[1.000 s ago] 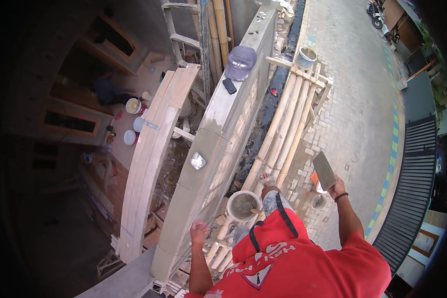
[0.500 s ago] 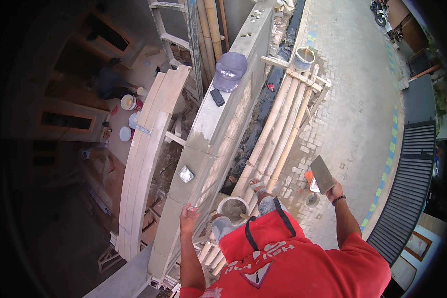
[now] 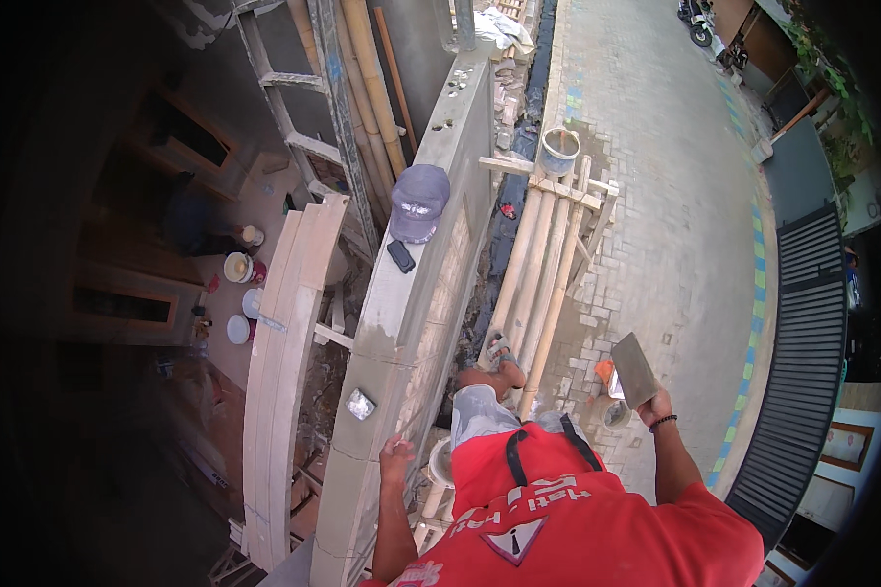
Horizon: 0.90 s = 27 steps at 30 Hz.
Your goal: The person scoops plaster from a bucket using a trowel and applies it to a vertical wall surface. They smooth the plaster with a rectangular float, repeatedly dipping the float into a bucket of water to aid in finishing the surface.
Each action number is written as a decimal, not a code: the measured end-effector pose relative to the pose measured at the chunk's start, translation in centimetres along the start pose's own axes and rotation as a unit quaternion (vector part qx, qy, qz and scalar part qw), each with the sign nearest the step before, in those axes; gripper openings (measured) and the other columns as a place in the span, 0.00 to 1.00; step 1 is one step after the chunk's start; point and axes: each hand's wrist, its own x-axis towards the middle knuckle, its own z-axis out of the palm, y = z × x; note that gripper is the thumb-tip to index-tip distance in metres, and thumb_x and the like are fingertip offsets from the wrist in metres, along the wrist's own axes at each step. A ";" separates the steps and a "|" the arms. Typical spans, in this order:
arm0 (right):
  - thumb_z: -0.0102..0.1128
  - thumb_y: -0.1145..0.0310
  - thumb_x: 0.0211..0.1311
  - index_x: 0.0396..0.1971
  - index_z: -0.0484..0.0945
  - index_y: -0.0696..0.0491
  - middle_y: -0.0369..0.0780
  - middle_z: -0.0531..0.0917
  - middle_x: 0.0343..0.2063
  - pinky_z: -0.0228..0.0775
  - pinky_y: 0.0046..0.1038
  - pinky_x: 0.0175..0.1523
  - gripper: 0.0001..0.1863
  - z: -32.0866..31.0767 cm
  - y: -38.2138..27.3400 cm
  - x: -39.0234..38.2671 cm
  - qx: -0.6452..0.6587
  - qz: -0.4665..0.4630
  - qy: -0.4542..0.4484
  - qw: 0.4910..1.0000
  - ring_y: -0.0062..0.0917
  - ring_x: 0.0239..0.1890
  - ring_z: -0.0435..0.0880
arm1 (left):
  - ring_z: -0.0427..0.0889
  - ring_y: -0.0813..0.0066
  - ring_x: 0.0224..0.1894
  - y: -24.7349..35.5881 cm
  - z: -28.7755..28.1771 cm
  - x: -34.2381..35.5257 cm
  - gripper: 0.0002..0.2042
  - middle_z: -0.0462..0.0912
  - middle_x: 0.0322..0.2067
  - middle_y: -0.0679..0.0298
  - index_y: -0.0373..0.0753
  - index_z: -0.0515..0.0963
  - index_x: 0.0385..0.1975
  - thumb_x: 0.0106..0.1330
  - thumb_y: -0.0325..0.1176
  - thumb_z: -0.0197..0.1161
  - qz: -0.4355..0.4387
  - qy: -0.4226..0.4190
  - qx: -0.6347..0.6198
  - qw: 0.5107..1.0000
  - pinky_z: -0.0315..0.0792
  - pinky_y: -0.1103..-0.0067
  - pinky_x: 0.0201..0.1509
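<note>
Float [image 3: 635, 371], upright in the right hand [image 3: 658, 405] over the paved lane [image 3: 675, 245].
Thin and flat, it should handle light and stiff (any handle is hidden), best gripped near its lower end. The left hand [image 3: 396, 456] is well apart, beside the wall [image 3: 350, 465], its fingers too small to read; bamboo poles [image 3: 529, 279] edge the lane, which spreads rightward.

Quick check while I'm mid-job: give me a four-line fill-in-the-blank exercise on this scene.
1. The flat rectangular tool is in the person's ____ hand.
2. The small black object lies on the wall beside a baseball ____.
3. The main colour of the shirt is ____.
4. The platform's long poles are made of ____.

Missing words: right; cap; red; bamboo.
</note>
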 end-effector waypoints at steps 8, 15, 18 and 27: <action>0.43 0.62 0.71 0.51 0.73 0.55 0.39 0.81 0.46 0.77 0.34 0.47 0.17 2.1 -4.3 2.2 0.025 -0.030 0.009 0.999 0.28 0.45 0.82 | 0.81 0.70 0.39 5.6 9.3 5.7 0.23 0.79 0.44 0.53 0.29 0.65 0.60 0.66 0.32 0.54 0.003 -0.090 0.003 0.996 0.76 0.76 0.42; 0.41 0.63 0.71 0.52 0.72 0.55 0.38 0.81 0.44 0.76 0.34 0.48 0.17 5.3 -11.2 5.4 -0.058 -0.025 0.034 0.997 0.28 0.45 0.82 | 0.81 0.68 0.35 8.9 13.3 9.9 0.21 0.80 0.42 0.53 0.30 0.67 0.57 0.67 0.33 0.53 -0.011 -0.041 -0.041 0.998 0.77 0.76 0.39; 0.41 0.63 0.71 0.51 0.73 0.53 0.38 0.81 0.45 0.76 0.34 0.48 0.16 4.3 -12.8 7.2 -0.046 -0.016 0.044 0.998 0.28 0.45 0.82 | 0.82 0.67 0.35 8.7 14.2 11.9 0.21 0.79 0.42 0.52 0.30 0.67 0.57 0.66 0.33 0.53 -0.002 -0.040 -0.056 0.998 0.77 0.76 0.39; 0.42 0.63 0.70 0.50 0.74 0.52 0.38 0.82 0.45 0.76 0.33 0.45 0.16 2.8 -14.6 11.5 -0.016 0.006 0.039 0.999 0.28 0.43 0.82 | 0.80 0.70 0.36 13.3 16.9 13.4 0.19 0.80 0.40 0.55 0.30 0.70 0.54 0.65 0.32 0.54 -0.005 -0.010 -0.081 0.997 0.77 0.77 0.36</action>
